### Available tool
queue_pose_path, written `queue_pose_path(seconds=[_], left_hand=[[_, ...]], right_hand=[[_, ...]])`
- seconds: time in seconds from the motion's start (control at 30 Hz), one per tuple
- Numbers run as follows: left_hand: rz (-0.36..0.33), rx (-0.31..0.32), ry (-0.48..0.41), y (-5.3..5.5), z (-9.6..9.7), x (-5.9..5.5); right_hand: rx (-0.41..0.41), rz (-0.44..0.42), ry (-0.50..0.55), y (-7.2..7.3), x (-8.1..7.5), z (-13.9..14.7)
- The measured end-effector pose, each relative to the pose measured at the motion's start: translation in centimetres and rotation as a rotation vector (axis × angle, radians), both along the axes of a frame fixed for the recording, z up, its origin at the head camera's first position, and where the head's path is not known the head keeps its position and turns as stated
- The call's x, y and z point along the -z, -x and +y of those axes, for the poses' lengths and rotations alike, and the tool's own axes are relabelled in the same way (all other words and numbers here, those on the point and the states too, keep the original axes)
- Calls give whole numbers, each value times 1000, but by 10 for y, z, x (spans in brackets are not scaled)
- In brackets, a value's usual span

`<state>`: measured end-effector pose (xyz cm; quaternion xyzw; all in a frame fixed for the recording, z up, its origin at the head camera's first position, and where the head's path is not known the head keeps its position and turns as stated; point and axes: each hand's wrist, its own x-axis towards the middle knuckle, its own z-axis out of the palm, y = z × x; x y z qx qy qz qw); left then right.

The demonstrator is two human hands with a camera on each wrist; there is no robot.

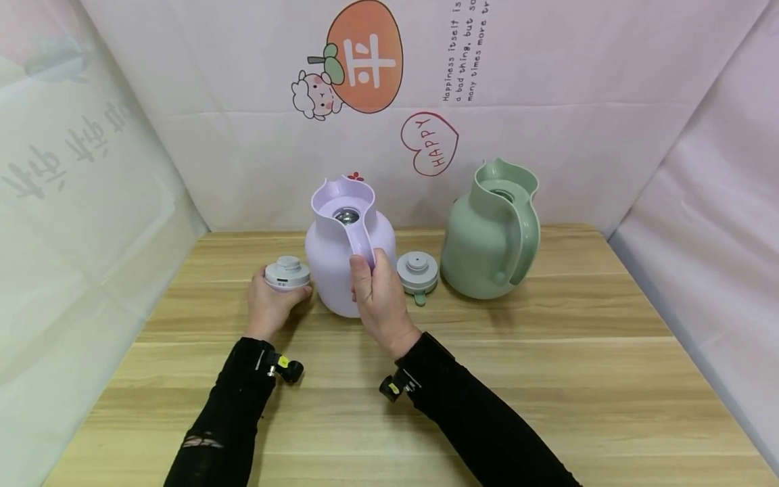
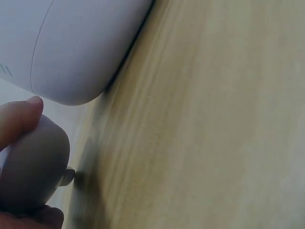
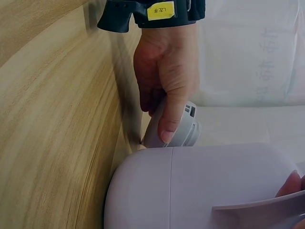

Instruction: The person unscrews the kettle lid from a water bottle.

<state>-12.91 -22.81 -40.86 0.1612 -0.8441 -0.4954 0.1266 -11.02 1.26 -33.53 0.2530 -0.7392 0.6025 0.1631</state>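
Note:
A lilac vacuum jug stands on the wooden table, its top uncovered and a shiny round mouth showing inside. My right hand grips its handle, fingers wrapped round it and thumb along the top. Just left of the jug, my left hand holds a lid by its sides, its grey threaded side facing up. The left wrist view shows the lid's rounded side close over the table, a small tab sticking out below. In the right wrist view, the lid overlaps the jug's body.
At the right stands a green vacuum jug, also uncovered, its handle turned toward the front right. A second grey lid with a green tab lies between the jugs, threaded side up. A printed cloth hangs behind the table.

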Motion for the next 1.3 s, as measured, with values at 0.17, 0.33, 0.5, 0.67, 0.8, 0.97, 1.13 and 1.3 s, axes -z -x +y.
queue_pose_path(seconds=[0.17, 0.33, 0.5, 0.67, 0.8, 0.97, 1.13, 1.3], left_hand=[[-34, 29, 60, -4, 1, 0], [-101, 38, 53, -8, 4, -1], [-152, 31, 89, -6, 7, -2], [-220, 12, 138, -3, 8, 0], [-241, 10, 137, -4, 7, -1], [-263, 24, 149, -4, 7, -1], [-277, 39, 165, -3, 7, -1], [-276, 45, 185, -3, 7, 0]], right_hand=[[9, 10, -3, 2, 0, 0], [10, 11, 0, 3, 1, -2], [23, -6, -8, 5, 1, -3], [29, -18, -14, 6, 1, -3], [33, -20, -17, 8, 0, -4], [52, -21, -26, 10, 0, -7], [66, -16, -36, 14, 0, -9], [80, -7, -35, 17, 1, -10]])
